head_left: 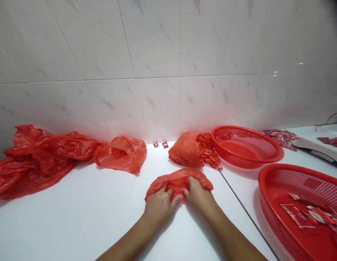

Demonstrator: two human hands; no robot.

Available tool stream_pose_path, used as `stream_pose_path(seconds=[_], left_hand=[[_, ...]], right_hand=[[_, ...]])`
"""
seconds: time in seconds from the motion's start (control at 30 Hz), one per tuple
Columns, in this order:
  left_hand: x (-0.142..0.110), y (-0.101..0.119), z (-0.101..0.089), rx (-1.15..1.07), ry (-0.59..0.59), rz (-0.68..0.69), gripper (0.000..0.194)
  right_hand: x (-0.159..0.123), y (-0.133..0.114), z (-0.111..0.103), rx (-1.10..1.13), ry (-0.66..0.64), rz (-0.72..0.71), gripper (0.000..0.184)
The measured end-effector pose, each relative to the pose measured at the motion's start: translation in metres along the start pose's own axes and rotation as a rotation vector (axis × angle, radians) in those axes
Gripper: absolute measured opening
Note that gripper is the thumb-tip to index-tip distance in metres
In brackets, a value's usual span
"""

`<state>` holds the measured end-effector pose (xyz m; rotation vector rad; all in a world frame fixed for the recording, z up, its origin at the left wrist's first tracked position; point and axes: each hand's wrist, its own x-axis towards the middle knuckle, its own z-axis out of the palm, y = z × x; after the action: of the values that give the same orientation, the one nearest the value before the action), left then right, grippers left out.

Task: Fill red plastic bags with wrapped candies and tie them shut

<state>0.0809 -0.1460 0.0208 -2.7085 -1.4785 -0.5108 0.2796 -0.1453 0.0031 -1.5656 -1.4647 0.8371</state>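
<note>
A red plastic bag point(181, 177) lies crumpled on the white table in front of me, its rim rolled outward. My left hand point(159, 203) grips the near left part of the bag, its fingers reaching into the folds. On the right side, my right hand point(197, 192) holds the bag too, with its fingertips hidden inside the red plastic. Both thumbs point toward each other across the near edge. Just behind stands a filled, bunched red bag point(186, 148). Whatever lies inside the bag in my hands cannot be seen.
Loose red bags point(48, 156) and a separate red bag point(122, 154) lie at left. Two small red packets point(165, 145) sit by the wall. At right are a red basket point(247, 159), another basket point(274, 217) holding packets, a packet pile point(279, 137) and a white scale point(320, 148).
</note>
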Motion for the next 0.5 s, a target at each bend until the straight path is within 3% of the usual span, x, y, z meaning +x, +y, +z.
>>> stream_pose_path(seconds=[0.07, 0.13, 0.23, 0.33, 0.4, 0.5], left_hand=[[0.001, -0.002, -0.004, -0.012, 0.018, 0.034, 0.041], [0.004, -0.007, -0.004, 0.003, 0.073, 0.023, 0.044], [0.006, -0.015, -0.004, 0.050, 0.112, -0.038, 0.022], [0.007, -0.019, -0.011, 0.054, -0.024, -0.109, 0.052], [0.009, -0.020, -0.018, 0.032, -0.163, -0.150, 0.063], [0.010, -0.024, -0.025, 0.012, -0.288, -0.176, 0.076]], right_hand=[[-0.006, 0.003, -0.009, -0.109, 0.031, 0.058, 0.022], [-0.013, -0.003, -0.013, -0.202, -0.059, 0.094, 0.035], [-0.017, -0.013, -0.016, -0.252, -0.228, 0.091, 0.086], [-0.017, -0.019, -0.019, -0.299, -0.371, 0.086, 0.124], [-0.016, -0.022, -0.022, -0.377, -0.453, 0.075, 0.129], [-0.017, -0.028, -0.025, -0.445, -0.474, 0.041, 0.116]])
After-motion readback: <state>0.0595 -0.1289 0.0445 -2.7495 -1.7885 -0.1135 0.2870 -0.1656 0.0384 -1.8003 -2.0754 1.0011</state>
